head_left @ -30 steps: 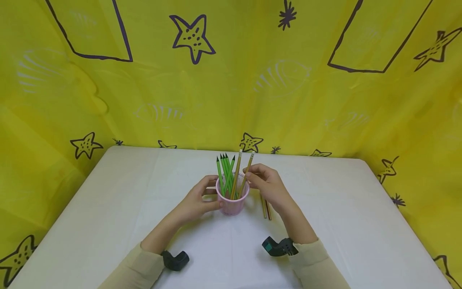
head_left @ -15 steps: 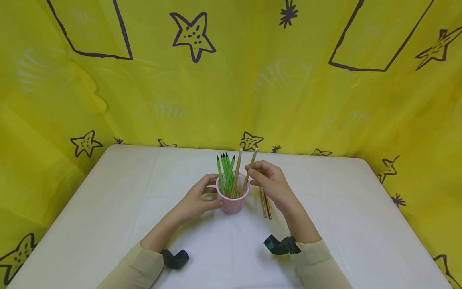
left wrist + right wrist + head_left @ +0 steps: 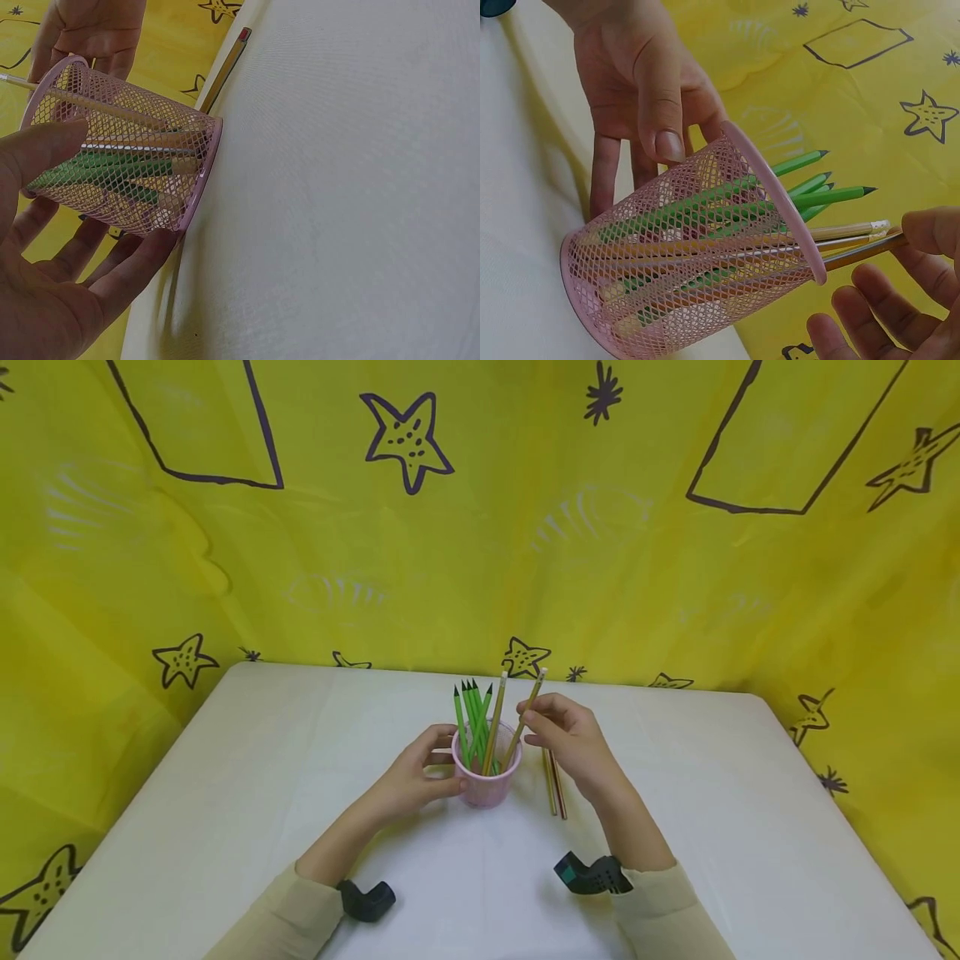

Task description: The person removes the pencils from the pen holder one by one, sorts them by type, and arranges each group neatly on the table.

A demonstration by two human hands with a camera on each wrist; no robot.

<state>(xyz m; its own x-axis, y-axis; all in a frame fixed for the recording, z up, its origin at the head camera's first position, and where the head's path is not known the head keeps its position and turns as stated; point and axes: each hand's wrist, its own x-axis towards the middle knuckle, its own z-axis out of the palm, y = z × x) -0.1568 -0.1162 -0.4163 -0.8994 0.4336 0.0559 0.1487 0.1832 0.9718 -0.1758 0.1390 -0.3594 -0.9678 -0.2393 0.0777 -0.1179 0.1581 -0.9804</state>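
A pink mesh pencil cup [image 3: 486,792] stands on the table. My left hand [image 3: 411,781] holds it from the left side, thumb at the front and fingers around the back. Inside lean several green pencils [image 3: 474,718], dark tips up, and a gold pencil [image 3: 495,718] with a white eraser end up. Between thumb and forefinger my right hand [image 3: 576,743] pinches a second gold pencil [image 3: 532,697], tilted right, its lower part within the cup. In the right wrist view, the pencils' lower ends show through the mesh [image 3: 675,262].
Gold pencils [image 3: 555,785] lie on the white table [image 3: 750,827] just right of the cup, partly covered by my right hand. A yellow patterned curtain [image 3: 480,552] hangs behind the table's back edge. Black wrist devices [image 3: 592,872] sit on both wrists.
My right hand has shifted slightly to the right, and the top of the pinched gold pencil has tilted right with it. The left hand still holds the cup in place.
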